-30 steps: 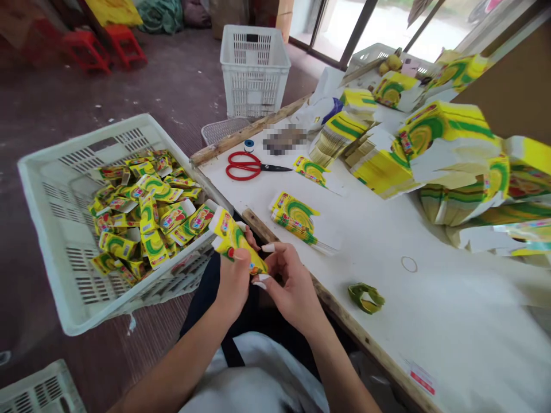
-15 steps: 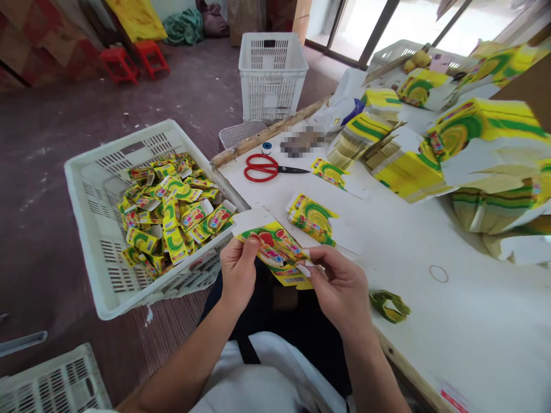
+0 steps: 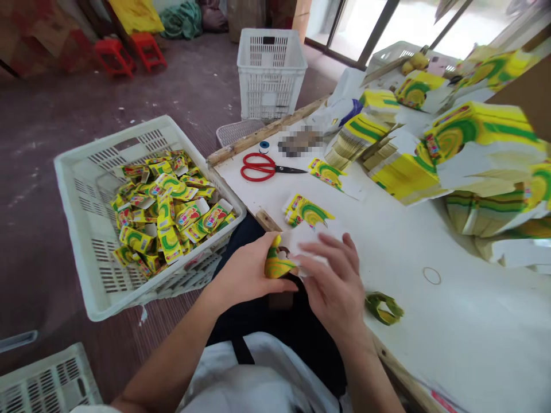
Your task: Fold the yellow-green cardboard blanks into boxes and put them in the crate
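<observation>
My left hand (image 3: 243, 269) is wrapped around a small yellow and green printed carton (image 3: 279, 267), which stands partly folded into a box shape above my lap. At the carton's open end, my right hand (image 3: 333, 284) has its fingers spread and slightly blurred, close against the white flap. Whether those fingertips touch the flap is hard to make out. Just beyond the hands, flat unfolded cartons (image 3: 306, 211) lie on the white table (image 3: 400, 310). To the left, a white plastic crate (image 3: 71, 189) holds a heap of similar folded cartons (image 3: 166, 215).
Red-handled scissors (image 3: 258, 167) lie near the table's corner, beside a small blue-topped round item (image 3: 264, 145). Stacks of flat cartons (image 3: 404, 172) fill the table's far right. A rubber band (image 3: 431, 276) and a green strip loop (image 3: 384, 308) lie nearer. Another crate (image 3: 272, 74) stands behind.
The flattened carton held between both hands has been opened into a box shape. My left hand has moved right and wrapped around it; my right hand's pinch has loosened into spread fingers.
</observation>
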Demonstrator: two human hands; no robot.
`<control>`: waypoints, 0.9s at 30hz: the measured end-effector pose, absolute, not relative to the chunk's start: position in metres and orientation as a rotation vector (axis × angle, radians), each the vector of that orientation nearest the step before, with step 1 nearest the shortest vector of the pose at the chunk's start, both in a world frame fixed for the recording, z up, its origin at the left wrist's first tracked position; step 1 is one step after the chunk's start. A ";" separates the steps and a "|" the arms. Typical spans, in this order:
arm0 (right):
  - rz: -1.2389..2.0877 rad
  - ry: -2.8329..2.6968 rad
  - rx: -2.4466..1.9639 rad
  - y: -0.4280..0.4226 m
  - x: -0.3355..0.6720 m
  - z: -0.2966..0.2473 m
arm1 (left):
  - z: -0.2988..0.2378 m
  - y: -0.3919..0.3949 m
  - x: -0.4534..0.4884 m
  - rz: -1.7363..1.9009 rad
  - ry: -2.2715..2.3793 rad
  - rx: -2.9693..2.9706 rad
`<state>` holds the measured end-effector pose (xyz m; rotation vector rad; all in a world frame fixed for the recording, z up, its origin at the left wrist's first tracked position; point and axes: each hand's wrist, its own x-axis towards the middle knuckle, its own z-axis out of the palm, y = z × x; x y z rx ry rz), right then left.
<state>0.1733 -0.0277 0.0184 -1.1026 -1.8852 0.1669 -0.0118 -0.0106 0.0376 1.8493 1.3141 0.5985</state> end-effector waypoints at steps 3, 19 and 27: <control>0.491 -1.487 -1.275 -0.030 0.167 0.010 | 0.025 -0.015 0.000 0.589 1.340 1.846; 0.933 -1.834 -1.133 -0.040 0.158 0.005 | 0.006 -0.022 0.010 0.726 1.202 1.924; 0.660 -1.872 -1.171 -0.030 0.176 -0.003 | 0.008 -0.020 -0.005 0.724 1.423 1.919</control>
